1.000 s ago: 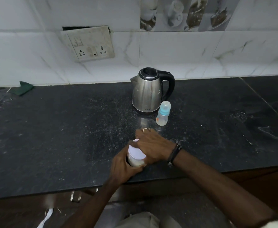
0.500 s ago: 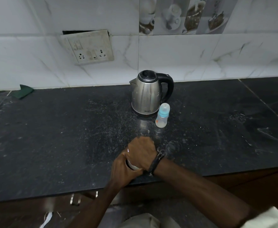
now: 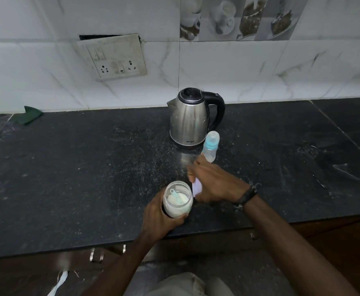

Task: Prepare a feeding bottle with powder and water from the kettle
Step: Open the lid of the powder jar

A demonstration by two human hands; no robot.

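With the lid (image 3: 197, 187) now lifted off in the right hand (image 3: 215, 184), the left hand (image 3: 161, 217) grips the open powder jar (image 3: 177, 199) (scoop inside), permitting scooping; the capped bottle (image 3: 210, 148) stands beside the kettle (image 3: 190, 118).

Small, blurred brand mark low on the kettle (image 3: 190, 122), illegible.

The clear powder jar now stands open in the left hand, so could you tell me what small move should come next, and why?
Probably set the white lid, held in the right hand, down on the black counter: the clear powder jar in the left hand is open, its pale blue scoop needs a free hand.
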